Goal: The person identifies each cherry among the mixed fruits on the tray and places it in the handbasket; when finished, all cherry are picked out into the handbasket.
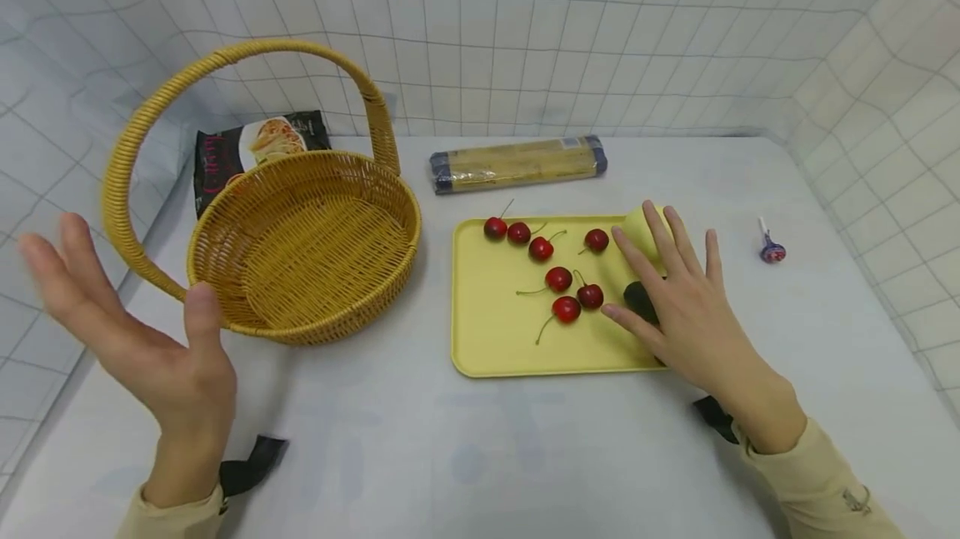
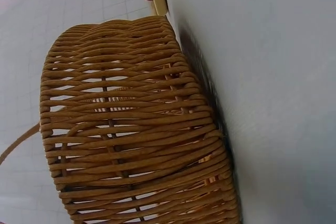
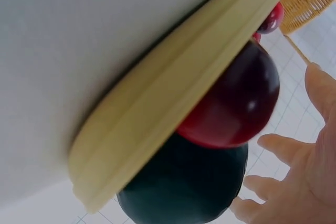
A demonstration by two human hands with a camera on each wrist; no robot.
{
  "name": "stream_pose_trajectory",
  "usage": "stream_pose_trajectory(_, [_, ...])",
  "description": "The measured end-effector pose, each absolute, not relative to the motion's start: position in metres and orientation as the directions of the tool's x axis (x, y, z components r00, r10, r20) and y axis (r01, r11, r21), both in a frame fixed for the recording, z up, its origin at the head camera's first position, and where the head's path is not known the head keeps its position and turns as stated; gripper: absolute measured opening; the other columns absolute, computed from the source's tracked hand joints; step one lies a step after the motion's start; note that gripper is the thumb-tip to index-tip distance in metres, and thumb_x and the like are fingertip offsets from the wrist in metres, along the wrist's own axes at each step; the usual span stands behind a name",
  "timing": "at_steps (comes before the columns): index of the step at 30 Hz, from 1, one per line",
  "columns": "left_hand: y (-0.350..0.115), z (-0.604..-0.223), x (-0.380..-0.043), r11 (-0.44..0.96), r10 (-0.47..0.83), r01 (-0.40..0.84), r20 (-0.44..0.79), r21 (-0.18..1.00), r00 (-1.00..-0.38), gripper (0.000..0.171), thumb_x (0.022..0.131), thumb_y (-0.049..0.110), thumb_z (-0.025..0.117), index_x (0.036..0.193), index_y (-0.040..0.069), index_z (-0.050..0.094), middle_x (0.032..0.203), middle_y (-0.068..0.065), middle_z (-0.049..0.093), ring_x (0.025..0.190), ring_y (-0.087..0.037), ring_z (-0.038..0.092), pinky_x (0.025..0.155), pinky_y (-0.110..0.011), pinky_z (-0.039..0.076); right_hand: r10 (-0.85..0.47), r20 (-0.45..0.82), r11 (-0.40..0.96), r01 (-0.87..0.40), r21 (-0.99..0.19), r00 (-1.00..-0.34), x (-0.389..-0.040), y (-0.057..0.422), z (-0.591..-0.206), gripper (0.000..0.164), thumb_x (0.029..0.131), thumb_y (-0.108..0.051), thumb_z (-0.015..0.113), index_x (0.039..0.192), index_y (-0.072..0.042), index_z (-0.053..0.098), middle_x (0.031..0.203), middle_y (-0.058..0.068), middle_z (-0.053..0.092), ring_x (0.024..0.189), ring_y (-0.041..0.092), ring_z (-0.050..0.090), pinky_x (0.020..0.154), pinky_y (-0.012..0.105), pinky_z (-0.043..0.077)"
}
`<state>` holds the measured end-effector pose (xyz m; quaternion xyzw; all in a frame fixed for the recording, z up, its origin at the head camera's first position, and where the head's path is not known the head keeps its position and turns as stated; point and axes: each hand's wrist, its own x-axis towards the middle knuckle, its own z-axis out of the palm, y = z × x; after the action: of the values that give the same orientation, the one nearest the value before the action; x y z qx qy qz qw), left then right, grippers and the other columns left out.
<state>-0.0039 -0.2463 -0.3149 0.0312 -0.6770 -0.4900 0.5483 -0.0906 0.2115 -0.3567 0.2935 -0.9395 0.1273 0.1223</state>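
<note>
My left hand (image 1: 168, 368), fingers spread, is raised in front of the left side of a wicker basket (image 1: 322, 252) with a tall arched handle. The basket's woven side (image 2: 131, 119) fills much of the left wrist view. Over the right end of a yellow tray (image 1: 487, 343), my right hand (image 1: 697, 318) spreads its fingers and holds nothing. Partly hidden beneath it are a pale yellow-green round thing (image 1: 639, 232) and a dark green rounded thing (image 1: 637, 302). A glossy dark red round fruit (image 3: 236, 98) shows beside the green one. Several cherries (image 1: 558, 279) with stems lie on the tray.
Behind the tray lies a long clear-wrapped pack (image 1: 517, 166) with dark blue ends. A black food bag (image 1: 225, 160) sits behind the basket. To the right is a wrapped lollipop (image 1: 772, 251). White grid-lined walls (image 1: 465, 39) enclose the white table (image 1: 420, 456).
</note>
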Motion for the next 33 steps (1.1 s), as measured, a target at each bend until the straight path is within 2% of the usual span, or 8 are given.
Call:
stream_pose_trajectory(4, [-0.249,-0.318,-0.004,0.389,-0.581,0.514,0.637,0.765,-0.508,0.099,0.09,0.015,0.072,0.161,-0.014,0.012,0.174,-0.014,0.017,0.161,-0.022,0.022,0.13,-0.031,0.01,-0.516,0.324,0.792,-0.586,-0.174,-0.793,-0.09,0.213,-0.355,0.084,0.1,-0.058,0.062,0.169,-0.025,0.027,0.179,0.011,0.003,0.164,0.04,0.003,0.121,0.076,0.0])
stream_pose_trajectory(8, [-0.257,-0.329,-0.008,0.233,-0.593,0.556,0.569,0.798,-0.569,0.086,0.09,0.0,0.066,0.163,-0.005,0.022,0.171,-0.011,0.025,0.161,-0.023,0.023,0.13,-0.032,0.014,-0.518,0.335,0.786,-0.592,-0.176,-0.787,-0.09,0.213,-0.354,0.083,0.101,-0.059,0.061,0.168,-0.023,0.029,0.179,0.011,0.004,0.164,0.04,0.004,0.121,0.076,0.0])
stream_pose_trajectory(13, [-0.272,-0.348,-0.012,0.048,-0.614,0.518,0.434,0.854,-0.659,0.077,0.09,-0.005,0.07,0.159,0.006,0.04,0.168,-0.011,0.033,0.159,-0.022,0.029,0.129,-0.03,0.02,-0.518,0.352,0.781,-0.599,-0.178,-0.779,-0.09,0.212,-0.355,0.082,0.101,-0.061,0.059,0.168,-0.023,0.03,0.178,0.011,0.005,0.164,0.04,0.004,0.121,0.078,0.002])
stream_pose_trajectory(18, [-0.279,-0.355,-0.015,-0.041,-0.616,0.372,0.27,0.927,-0.74,0.076,0.091,-0.005,0.073,0.159,0.01,0.043,0.168,-0.009,0.036,0.156,-0.022,0.034,0.123,-0.027,0.033,-0.514,0.356,0.781,-0.597,-0.182,-0.78,-0.09,0.211,-0.356,0.082,0.101,-0.063,0.057,0.168,-0.024,0.03,0.179,0.011,0.006,0.164,0.04,0.005,0.12,0.078,0.002])
stream_pose_trajectory(22, [-0.281,-0.351,-0.019,-0.063,-0.616,0.313,0.21,0.948,-0.759,0.073,0.092,-0.007,0.073,0.157,0.012,0.046,0.163,-0.011,0.041,0.149,-0.028,0.041,0.114,-0.023,0.042,-0.504,0.357,0.782,-0.591,-0.199,-0.787,-0.088,0.211,-0.356,0.082,0.102,-0.065,0.054,0.168,-0.023,0.03,0.179,0.009,0.004,0.164,0.04,0.005,0.121,0.078,0.001])
stream_pose_trajectory(25, [-0.282,-0.35,-0.021,-0.063,-0.629,0.309,0.203,0.949,-0.75,0.07,0.09,-0.01,0.073,0.154,0.009,0.051,0.157,-0.013,0.048,0.142,-0.028,0.046,0.107,-0.022,0.046,-0.502,0.354,0.781,-0.589,-0.208,-0.789,-0.087,0.209,-0.355,0.082,0.101,-0.062,0.058,0.168,-0.023,0.03,0.179,0.009,0.005,0.164,0.04,0.005,0.121,0.078,0.001])
stream_pose_trajectory(29, [-0.283,-0.353,-0.021,-0.06,-0.643,0.278,0.176,0.959,-0.745,0.066,0.09,-0.011,0.073,0.15,0.006,0.053,0.151,-0.012,0.052,0.138,-0.025,0.048,0.105,-0.023,0.045,-0.507,0.337,0.781,-0.588,-0.209,-0.793,-0.087,0.209,-0.355,0.083,0.1,-0.055,0.064,0.168,-0.023,0.029,0.178,0.011,0.006,0.164,0.039,0.004,0.121,0.078,0.002])
stream_pose_trajectory(33, [-0.282,-0.359,-0.021,-0.046,-0.64,0.219,0.14,0.975,-0.756,0.067,0.092,-0.01,0.072,0.152,0.007,0.05,0.153,-0.008,0.049,0.142,-0.022,0.044,0.109,-0.023,0.042,-0.511,0.326,0.782,-0.587,-0.207,-0.795,-0.089,0.211,-0.355,0.084,0.099,-0.051,0.067,0.168,-0.022,0.029,0.179,0.011,0.005,0.164,0.039,0.005,0.121,0.077,0.002])
